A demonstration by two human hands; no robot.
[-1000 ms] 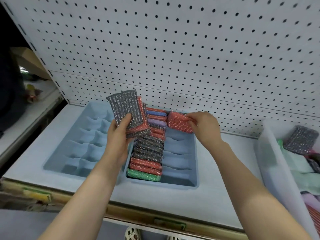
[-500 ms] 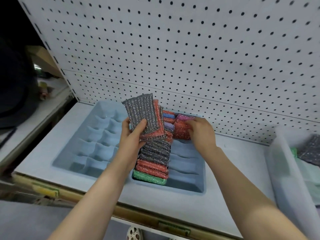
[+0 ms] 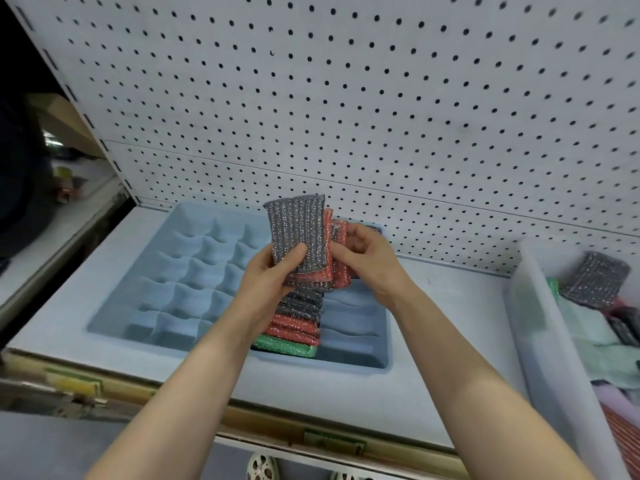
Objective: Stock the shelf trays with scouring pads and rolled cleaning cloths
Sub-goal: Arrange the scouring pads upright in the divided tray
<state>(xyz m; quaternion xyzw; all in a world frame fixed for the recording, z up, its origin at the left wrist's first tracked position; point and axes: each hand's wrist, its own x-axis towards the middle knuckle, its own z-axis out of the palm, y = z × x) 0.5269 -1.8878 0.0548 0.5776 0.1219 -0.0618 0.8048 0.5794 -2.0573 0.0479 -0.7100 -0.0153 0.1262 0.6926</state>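
My left hand (image 3: 268,275) grips a fanned stack of scouring pads (image 3: 300,237), a grey one in front and red ones behind, held upright above the blue tray (image 3: 356,355). My right hand (image 3: 369,261) pinches the rearmost red pad (image 3: 341,254) of that stack at its right edge. Below the hands, a row of pads (image 3: 294,323) stands on edge in the tray's middle column: grey, red, then a green one at the front. The column to the right of the row holds no pads where it shows.
A second blue tray (image 3: 180,271) with a grid of small cells lies to the left. A white bin (image 3: 540,341) at the right holds loose pads and cloths. White pegboard (image 3: 381,98) backs the shelf. Price-tag rail runs along the shelf's front edge.
My right hand set a red pad at the back of the tray, then came left to the stack in my left hand and now pinches a red pad there. The camera shifted left.
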